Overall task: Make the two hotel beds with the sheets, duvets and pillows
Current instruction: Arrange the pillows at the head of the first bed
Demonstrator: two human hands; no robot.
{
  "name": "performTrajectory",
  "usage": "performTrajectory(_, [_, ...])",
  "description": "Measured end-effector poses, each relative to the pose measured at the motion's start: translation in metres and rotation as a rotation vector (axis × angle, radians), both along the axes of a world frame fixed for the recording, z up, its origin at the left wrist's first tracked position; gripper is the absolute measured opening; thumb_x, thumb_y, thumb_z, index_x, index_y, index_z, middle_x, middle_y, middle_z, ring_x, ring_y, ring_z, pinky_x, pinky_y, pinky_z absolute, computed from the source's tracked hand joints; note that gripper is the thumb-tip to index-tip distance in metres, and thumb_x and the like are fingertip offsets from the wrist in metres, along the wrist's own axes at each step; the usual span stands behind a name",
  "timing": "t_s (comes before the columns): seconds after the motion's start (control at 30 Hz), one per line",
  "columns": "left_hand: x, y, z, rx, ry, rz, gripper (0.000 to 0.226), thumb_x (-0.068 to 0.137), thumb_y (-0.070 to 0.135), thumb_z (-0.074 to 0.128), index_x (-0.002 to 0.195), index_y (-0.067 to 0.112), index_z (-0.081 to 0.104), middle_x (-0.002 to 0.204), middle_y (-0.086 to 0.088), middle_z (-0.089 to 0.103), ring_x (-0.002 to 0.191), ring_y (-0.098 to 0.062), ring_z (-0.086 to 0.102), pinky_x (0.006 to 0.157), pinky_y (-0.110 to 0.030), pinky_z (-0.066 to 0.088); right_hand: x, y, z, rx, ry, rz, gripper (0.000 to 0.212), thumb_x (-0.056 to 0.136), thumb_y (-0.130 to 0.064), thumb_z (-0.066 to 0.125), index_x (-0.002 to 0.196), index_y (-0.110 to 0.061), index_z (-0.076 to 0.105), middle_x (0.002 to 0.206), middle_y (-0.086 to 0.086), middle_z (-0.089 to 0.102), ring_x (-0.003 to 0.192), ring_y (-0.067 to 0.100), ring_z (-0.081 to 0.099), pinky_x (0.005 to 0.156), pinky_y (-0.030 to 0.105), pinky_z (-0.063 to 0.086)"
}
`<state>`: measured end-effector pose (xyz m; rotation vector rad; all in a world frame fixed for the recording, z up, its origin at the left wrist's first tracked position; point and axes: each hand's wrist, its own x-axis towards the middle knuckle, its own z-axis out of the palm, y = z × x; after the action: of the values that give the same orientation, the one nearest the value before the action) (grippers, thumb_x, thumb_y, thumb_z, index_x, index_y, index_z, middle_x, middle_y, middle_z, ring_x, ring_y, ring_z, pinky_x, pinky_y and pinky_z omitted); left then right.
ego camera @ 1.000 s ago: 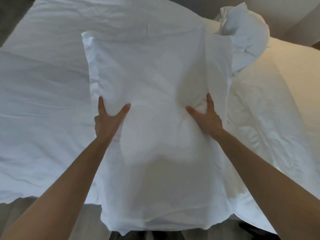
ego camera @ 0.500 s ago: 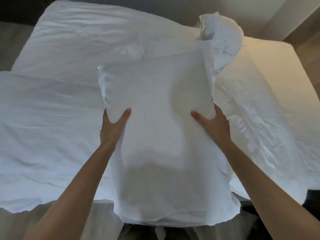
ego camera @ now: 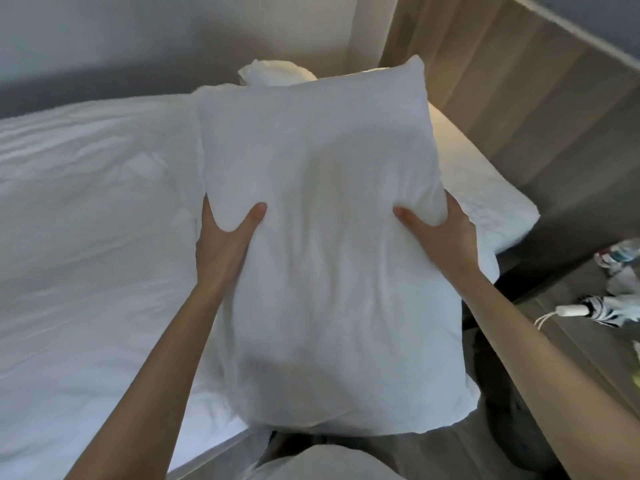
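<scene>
The bed point(ego camera: 86, 237) now lies off to the left of the left hand's fingers. A second ago it spread beneath both hands. The view has swung round toward the wood-panelled wall point(ego camera: 519, 98) beyond the right hand's fingers.

The pillow point(ego camera: 329, 289) has come up off the bedding and hangs lengthways in the air between the two hands, its near end down by the person's waist. The loose flap of case that trailed past the right fingers a second ago no longer shows, and the case looks filled out. A second pillow point(ego camera: 277, 72) peeks over its top edge, well beyond the fingertips.

The left hand point(ego camera: 221, 251) grips the pillow's left side, thumb dug into the front and the other fingers mostly hidden round the edge. The right hand point(ego camera: 446, 240) grips the right side the same way, its fingers wrapped over the bulge.

To my eye the casing is done and this pillow is on its way to the head of the bed, to be set beside the other.
</scene>
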<state>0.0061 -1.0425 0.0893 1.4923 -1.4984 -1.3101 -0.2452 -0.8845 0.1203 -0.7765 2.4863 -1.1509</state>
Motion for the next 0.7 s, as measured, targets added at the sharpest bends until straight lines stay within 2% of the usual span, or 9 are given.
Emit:
performTrajectory(0.07, [-0.026, 0.018, 0.011, -0.022, 0.016, -0.082, 0.092, 0.074, 0.070, 0.065, 0.150, 0.041, 0.022, 0.148, 0.017, 0.039, 0.138, -0.014, 0.036, 0.099, -0.024, 0.024, -0.011, 0.039, 0.013, -0.027, 0.026, -0.087, 0.088, 0.068, -0.073, 0.068, 0.141, -0.033, 0.042, 0.130, -0.012, 0.058, 0.120, 0.016, 0.053, 0.094, 0.031, 0.044])
performTrajectory(0.13, [-0.052, 0.041, 0.022, -0.052, 0.020, -0.173, 0.090, 0.074, 0.070, 0.064, 0.149, 0.043, 0.022, 0.146, 0.017, 0.042, 0.135, -0.015, 0.039, 0.098, -0.024, 0.027, -0.018, 0.081, 0.025, -0.043, 0.042, -0.183, 0.089, 0.067, -0.074, 0.068, 0.142, -0.034, 0.041, 0.129, -0.010, 0.059, 0.120, 0.019, 0.054, 0.096, 0.036, 0.046])
performTrajectory(0.23, [-0.092, 0.081, 0.032, -0.095, 0.025, -0.306, 0.079, 0.077, 0.064, 0.066, 0.144, 0.045, 0.030, 0.126, 0.020, 0.052, 0.112, -0.007, 0.047, 0.090, -0.023, 0.033, -0.026, 0.152, 0.037, -0.075, 0.081, -0.318, 0.082, 0.069, -0.072, 0.069, 0.139, -0.036, 0.045, 0.126, -0.010, 0.061, 0.118, 0.019, 0.055, 0.090, 0.031, 0.044])
performTrajectory(0.3, [-0.117, 0.116, 0.036, -0.119, 0.029, -0.387, 0.074, 0.078, 0.062, 0.067, 0.142, 0.045, 0.034, 0.116, 0.024, 0.051, 0.104, -0.002, 0.045, 0.088, -0.021, 0.033, -0.026, 0.204, 0.039, -0.103, 0.106, -0.402, 0.078, 0.068, -0.072, 0.069, 0.135, -0.037, 0.049, 0.122, -0.013, 0.062, 0.115, 0.016, 0.057, 0.094, 0.034, 0.047])
performTrajectory(0.43, [-0.156, 0.199, 0.039, -0.155, 0.045, -0.573, 0.073, 0.079, 0.059, 0.067, 0.142, 0.045, 0.033, 0.115, 0.025, 0.049, 0.105, -0.002, 0.046, 0.087, -0.022, 0.033, -0.015, 0.314, 0.039, -0.126, 0.125, -0.601, 0.079, 0.066, -0.074, 0.069, 0.133, -0.036, 0.050, 0.119, -0.016, 0.062, 0.110, 0.012, 0.059, 0.095, 0.038, 0.050])
performTrajectory(0.57, [-0.184, 0.293, 0.040, -0.174, 0.045, -0.773, 0.072, 0.077, 0.062, 0.066, 0.140, 0.045, 0.035, 0.120, 0.023, 0.055, 0.116, -0.011, 0.054, 0.090, -0.026, 0.037, 0.008, 0.424, 0.038, -0.120, 0.123, -0.788, 0.074, 0.067, -0.072, 0.070, 0.130, -0.041, 0.050, 0.114, -0.022, 0.061, 0.107, 0.009, 0.059, 0.093, 0.035, 0.049])
performTrajectory(0.7, [-0.212, 0.388, 0.037, -0.171, 0.069, -0.978, 0.071, 0.075, 0.064, 0.067, 0.137, 0.044, 0.040, 0.120, 0.023, 0.058, 0.115, -0.009, 0.056, 0.096, -0.028, 0.041, 0.037, 0.527, 0.039, -0.092, 0.123, -0.985, 0.070, 0.070, -0.067, 0.070, 0.129, -0.033, 0.054, 0.107, -0.018, 0.063, 0.103, 0.011, 0.062, 0.089, 0.032, 0.050])
